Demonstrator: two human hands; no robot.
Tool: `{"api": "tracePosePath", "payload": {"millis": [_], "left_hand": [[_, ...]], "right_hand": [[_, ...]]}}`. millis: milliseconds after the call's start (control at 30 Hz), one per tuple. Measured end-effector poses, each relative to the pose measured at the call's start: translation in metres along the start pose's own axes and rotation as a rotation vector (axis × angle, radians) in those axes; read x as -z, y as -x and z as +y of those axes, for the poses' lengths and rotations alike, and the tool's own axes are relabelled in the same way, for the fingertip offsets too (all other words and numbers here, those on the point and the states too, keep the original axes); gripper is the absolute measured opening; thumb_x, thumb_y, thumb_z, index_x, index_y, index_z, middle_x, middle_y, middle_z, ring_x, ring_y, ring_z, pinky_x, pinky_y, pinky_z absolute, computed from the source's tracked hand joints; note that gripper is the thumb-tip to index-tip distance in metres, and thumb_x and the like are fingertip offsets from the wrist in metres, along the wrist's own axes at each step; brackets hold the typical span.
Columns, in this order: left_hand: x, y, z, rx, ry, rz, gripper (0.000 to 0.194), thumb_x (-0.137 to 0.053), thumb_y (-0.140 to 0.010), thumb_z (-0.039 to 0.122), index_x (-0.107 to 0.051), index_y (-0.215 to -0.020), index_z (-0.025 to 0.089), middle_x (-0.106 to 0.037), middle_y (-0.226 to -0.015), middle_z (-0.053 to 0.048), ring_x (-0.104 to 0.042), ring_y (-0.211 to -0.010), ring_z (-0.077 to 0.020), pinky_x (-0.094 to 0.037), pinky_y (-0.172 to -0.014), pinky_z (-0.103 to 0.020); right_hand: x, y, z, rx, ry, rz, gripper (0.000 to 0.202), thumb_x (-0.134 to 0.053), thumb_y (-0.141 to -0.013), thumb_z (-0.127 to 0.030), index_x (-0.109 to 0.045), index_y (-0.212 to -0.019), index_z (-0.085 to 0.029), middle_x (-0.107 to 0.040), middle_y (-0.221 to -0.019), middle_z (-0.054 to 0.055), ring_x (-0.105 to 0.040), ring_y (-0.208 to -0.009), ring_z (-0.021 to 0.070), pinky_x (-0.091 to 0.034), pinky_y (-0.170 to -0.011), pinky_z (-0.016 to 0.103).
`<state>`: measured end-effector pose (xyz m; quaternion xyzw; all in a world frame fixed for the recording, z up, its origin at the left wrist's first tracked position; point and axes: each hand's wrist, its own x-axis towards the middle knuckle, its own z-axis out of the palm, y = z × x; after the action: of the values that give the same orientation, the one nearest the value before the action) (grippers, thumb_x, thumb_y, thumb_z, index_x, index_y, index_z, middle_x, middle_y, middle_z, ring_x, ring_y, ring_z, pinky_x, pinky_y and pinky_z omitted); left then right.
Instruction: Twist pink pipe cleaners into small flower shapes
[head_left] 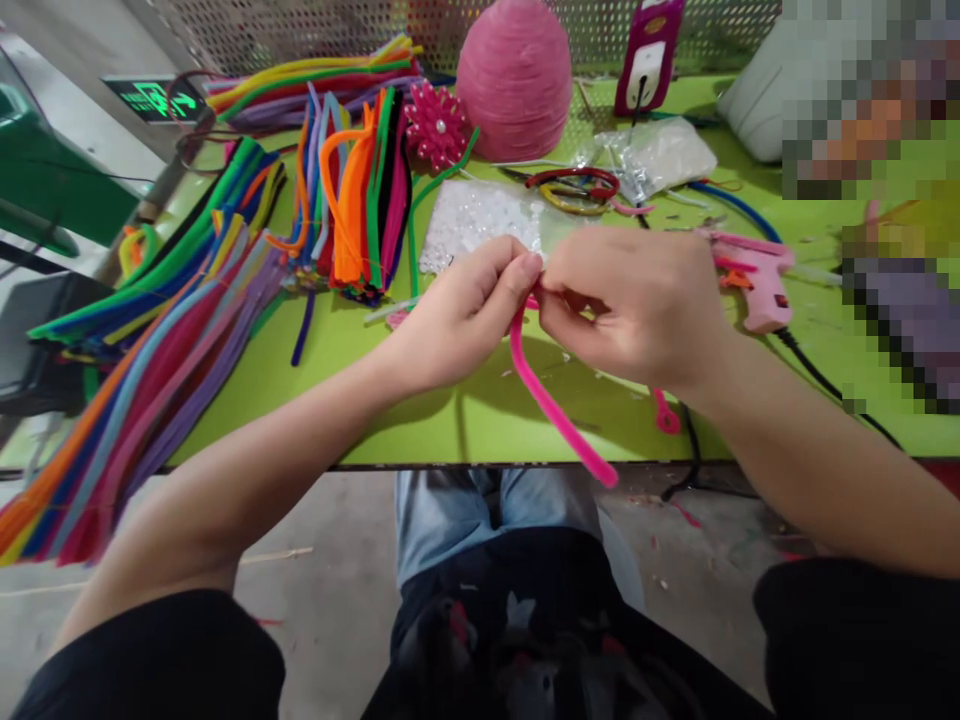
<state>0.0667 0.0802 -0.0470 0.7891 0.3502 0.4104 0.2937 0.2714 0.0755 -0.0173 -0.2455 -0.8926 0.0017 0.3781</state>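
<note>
A hot pink pipe cleaner (556,400) is pinched between my two hands over the front of the green table. Its long end hangs down past the table edge, while the worked end is hidden by my fingers. My left hand (476,315) grips it with thumb and forefinger. Fingers of my right hand (637,305) are curled closed against the same piece, touching the left fingertips. Behind the hands lies a clear bag of white beads (480,225). A pink pipe-cleaner flower (437,127) with a pearly centre leans near a pink ridged dome (514,80).
Bundles of coloured pipe cleaners (352,200) cover the table's left side, some overhanging its edge (97,470). To the right lies a pink glue gun (761,285) with a black cord. Pliers (574,190), a plastic bag (667,155) and a power strip (646,60) are at the back.
</note>
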Motion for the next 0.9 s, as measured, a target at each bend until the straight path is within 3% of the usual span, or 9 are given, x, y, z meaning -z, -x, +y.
{"api": "tracePosePath", "payload": {"millis": [67, 133, 300, 367, 433, 500, 667, 767, 900], "left_hand": [[0.0, 0.0, 0.004, 0.032, 0.017, 0.007, 0.06, -0.043, -0.108, 0.075, -0.05, -0.077, 0.025, -0.055, -0.067, -0.001, -0.058, -0.068, -0.016, -0.055, -0.066, -0.033], [0.0, 0.001, 0.009, 0.097, 0.063, -0.013, 0.06, -0.046, -0.108, 0.074, -0.047, -0.074, 0.024, -0.05, -0.063, 0.001, -0.054, -0.062, -0.0142, -0.052, -0.06, -0.03], [0.002, 0.002, 0.008, 0.322, 0.172, -0.084, 0.059, -0.043, -0.112, 0.067, -0.043, -0.071, 0.024, -0.035, -0.054, 0.005, -0.039, -0.045, -0.0088, -0.034, -0.043, -0.024], [0.003, 0.002, -0.001, 0.251, 0.122, -0.022, 0.058, -0.046, -0.11, 0.07, -0.043, -0.073, 0.025, -0.038, -0.056, 0.004, -0.041, -0.049, -0.0099, -0.036, -0.046, -0.026], [0.004, 0.001, -0.01, 0.085, 0.04, 0.08, 0.057, -0.048, -0.108, 0.074, -0.044, -0.077, 0.026, -0.042, -0.061, 0.003, -0.048, -0.057, -0.0129, -0.043, -0.054, -0.029], [0.004, 0.001, -0.016, -0.024, -0.02, 0.134, 0.053, -0.046, -0.108, 0.074, -0.046, -0.083, 0.026, -0.044, -0.066, 0.002, -0.052, -0.063, -0.0154, -0.047, -0.062, -0.032], [0.002, 0.0, -0.019, -0.141, -0.07, 0.166, 0.046, -0.044, -0.11, 0.067, -0.049, -0.09, 0.027, -0.051, -0.073, 0.0, -0.054, -0.065, -0.0171, -0.047, -0.065, -0.036], [0.001, 0.0, -0.018, -0.161, -0.078, 0.168, 0.046, -0.045, -0.109, 0.069, -0.052, -0.092, 0.027, -0.054, -0.076, -0.001, -0.055, -0.066, -0.0175, -0.048, -0.066, -0.036], [-0.001, 0.002, -0.012, -0.07, -0.097, 0.125, 0.053, -0.041, -0.108, 0.076, -0.051, -0.09, 0.027, -0.05, -0.074, -0.001, -0.057, -0.071, -0.0181, -0.051, -0.07, -0.035]], "right_hand": [[-0.006, 0.0, -0.001, -0.02, 0.074, -0.007, 0.032, -0.055, -0.103, -0.018, -0.039, -0.075, -0.023, -0.038, -0.068, 0.0, -0.037, -0.065, 0.0154, -0.024, -0.061, 0.036], [-0.011, -0.002, -0.001, -0.066, 0.074, -0.055, 0.038, -0.056, -0.105, -0.023, -0.041, -0.071, -0.023, -0.032, -0.064, 0.0, -0.038, -0.065, 0.0152, -0.029, -0.062, 0.034], [-0.02, -0.004, 0.004, -0.219, -0.085, -0.151, 0.037, -0.063, -0.107, -0.03, -0.053, -0.072, -0.024, -0.039, -0.064, -0.001, -0.05, -0.075, 0.0149, -0.046, -0.076, 0.028], [-0.022, -0.002, 0.006, -0.244, -0.125, -0.112, 0.032, -0.064, -0.106, -0.027, -0.055, -0.075, -0.024, -0.046, -0.068, -0.001, -0.052, -0.076, 0.0149, -0.046, -0.076, 0.029], [-0.022, 0.001, 0.007, -0.28, -0.198, -0.028, 0.02, -0.067, -0.103, -0.025, -0.059, -0.085, -0.024, -0.055, -0.074, -0.002, -0.054, -0.073, 0.0139, -0.044, -0.073, 0.03], [-0.021, 0.003, 0.007, -0.382, -0.386, 0.038, 0.012, -0.066, -0.102, -0.023, -0.061, -0.092, -0.024, -0.059, -0.077, -0.003, -0.054, -0.065, 0.0119, -0.041, -0.065, 0.031], [-0.019, -0.002, 0.007, -0.593, -0.92, -0.016, 0.021, -0.068, -0.103, -0.024, -0.059, -0.085, -0.024, -0.058, -0.069, -0.005, -0.053, -0.055, 0.0107, -0.042, -0.054, 0.029], [-0.021, -0.006, 0.006, -0.656, -0.938, -0.039, 0.022, -0.073, -0.101, -0.025, -0.06, -0.083, -0.024, -0.058, -0.068, -0.005, -0.051, -0.057, 0.0107, -0.042, -0.054, 0.027], [-0.021, -0.006, 0.004, -0.59, -0.778, 0.015, 0.028, -0.07, -0.096, -0.008, -0.056, -0.078, -0.023, -0.052, -0.07, -0.006, -0.045, -0.062, 0.0099, -0.041, -0.059, 0.027]]}}
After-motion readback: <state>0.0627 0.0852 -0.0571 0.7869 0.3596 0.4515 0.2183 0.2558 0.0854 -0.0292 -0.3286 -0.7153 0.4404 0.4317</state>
